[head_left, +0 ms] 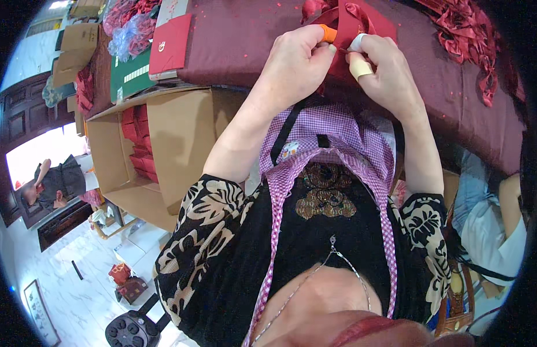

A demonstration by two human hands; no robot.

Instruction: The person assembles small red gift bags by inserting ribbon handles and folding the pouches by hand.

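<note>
At the near edge of the table, both my hands are closed, fingertips pinched close together over a flat red piece (385, 23) with a shiny red ribbon (357, 10) on it. My left hand (297, 65) wears an orange cover on one finger, and its tips press at the left side of the piece. My right hand (391, 72) has a white wrap and a pale yellow one on its fingers and grips from the right. The fingers hide exactly which part each one pinches.
A dark red cloth (233, 40) covers the table. Red ribbons (468, 37) are heaped at right. At left lie a red folder (170, 45), a green board (129, 75) and an open carton (181, 121) with red boxes (140, 141). Another person (494, 225) is at right.
</note>
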